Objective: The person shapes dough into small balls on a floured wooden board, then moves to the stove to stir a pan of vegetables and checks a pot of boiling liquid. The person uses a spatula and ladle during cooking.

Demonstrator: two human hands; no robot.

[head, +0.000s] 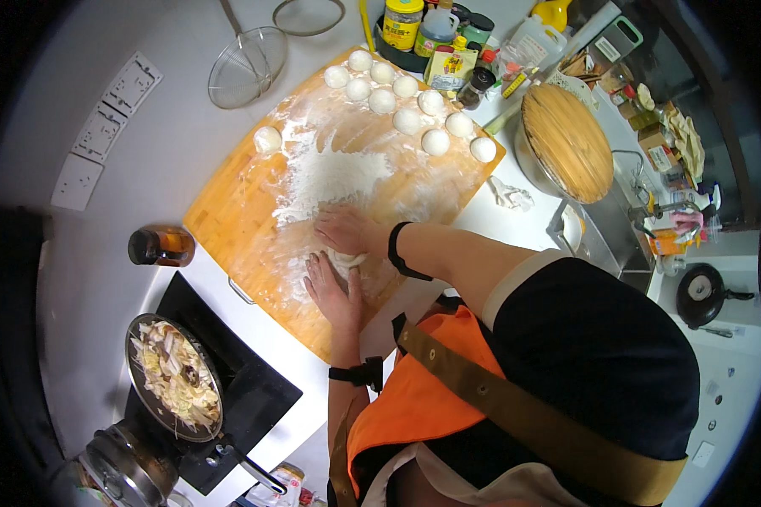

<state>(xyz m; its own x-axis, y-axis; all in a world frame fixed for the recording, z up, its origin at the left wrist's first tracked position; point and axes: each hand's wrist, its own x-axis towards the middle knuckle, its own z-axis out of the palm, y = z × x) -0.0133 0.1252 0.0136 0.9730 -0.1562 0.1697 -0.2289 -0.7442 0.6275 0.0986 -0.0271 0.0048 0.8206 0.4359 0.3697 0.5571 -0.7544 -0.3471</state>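
A pale dough piece [347, 258] lies on the floured wooden board [241, 209], mostly covered by my two hands. My right hand [347, 229] bends over its far side with the fingertips turned down towards the board. From the near side, my left hand [333, 293] cups the dough between spread thumb and fingers. Just beyond my hands spreads a patch of white flour [330, 177]. Several round dough balls [407, 121] sit along the board's far edge, and a single dough ball [267, 140] stands apart near its left edge.
A frying pan [174, 380] of sliced food sits on the black cooktop [260, 393], its handle pointing towards me. Beside the board stands a dark-lidded jar [162, 246]. Seasoning bottles [475, 87] crowd its far corner. A metal bowl with a wooden lid [567, 142] stands near the sink [609, 234].
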